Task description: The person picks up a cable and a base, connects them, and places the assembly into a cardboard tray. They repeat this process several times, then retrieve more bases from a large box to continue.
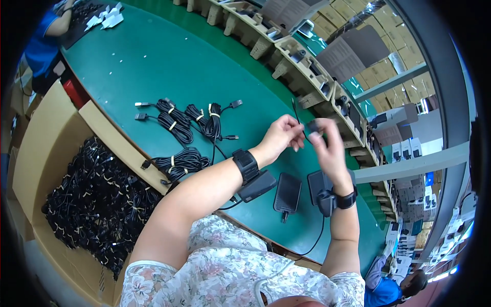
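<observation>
The green bench fills most of the view, and at the person's left a big cardboard box holds a heap of tied black cables. Along the far edge stands a row of moulded pulp trays with dark parts in them. On the bench, to the left of the hands, lie several coiled black cable bundles, each bound with a pale tie. Just below the hands, three black flat devices rest near the front edge. The left hand and the right hand are raised above the bench, close together. The right grip is closed on a small black part, and the left grip pinches a thin black cable end that rises from between the fingers. I judge the hold is light, only with fingertips, so the small part could slip and fall among the devices below. The thin cable could also bend sharply at the pinch if it is pulled sideways.
</observation>
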`<state>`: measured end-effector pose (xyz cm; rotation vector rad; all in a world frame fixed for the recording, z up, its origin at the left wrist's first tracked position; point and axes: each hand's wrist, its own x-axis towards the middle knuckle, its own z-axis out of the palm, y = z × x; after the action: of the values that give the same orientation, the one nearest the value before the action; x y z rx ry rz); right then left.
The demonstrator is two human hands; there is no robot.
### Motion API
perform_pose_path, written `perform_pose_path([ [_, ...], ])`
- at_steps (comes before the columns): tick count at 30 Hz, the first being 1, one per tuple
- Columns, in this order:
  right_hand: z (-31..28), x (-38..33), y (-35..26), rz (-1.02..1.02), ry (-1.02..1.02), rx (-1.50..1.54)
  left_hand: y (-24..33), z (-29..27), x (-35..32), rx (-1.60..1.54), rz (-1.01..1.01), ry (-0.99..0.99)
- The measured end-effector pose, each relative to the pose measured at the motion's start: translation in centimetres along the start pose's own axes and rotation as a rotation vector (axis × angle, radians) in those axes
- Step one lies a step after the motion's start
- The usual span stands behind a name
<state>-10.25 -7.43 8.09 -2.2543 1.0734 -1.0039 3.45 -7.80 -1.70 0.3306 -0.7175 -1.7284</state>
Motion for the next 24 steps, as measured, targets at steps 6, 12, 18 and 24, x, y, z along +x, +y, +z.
perform_pose_path([
  [6, -0.9, -0.9, 0.1, 0.080, -0.104, -0.374, -0.8, 1.2, -0.7, 0.112, -0.016, -0.007],
  [12, -9.0, 5.9, 5.8, -0.082, 0.256, -0.962, -0.8, 0.9, -0.5, 0.411, -0.077, 0.012],
  [18, -12.8, 10.8, 8.9, -0.159, 0.039, -1.330, -1.2, 0.3, -0.4, 0.480, -0.109, -0.028],
  [24, -12.1, 14.1, 10.5, -0.218, -0.263, -1.497, -2.0, 0.0, -0.4, 0.488, -0.123, -0.046],
])
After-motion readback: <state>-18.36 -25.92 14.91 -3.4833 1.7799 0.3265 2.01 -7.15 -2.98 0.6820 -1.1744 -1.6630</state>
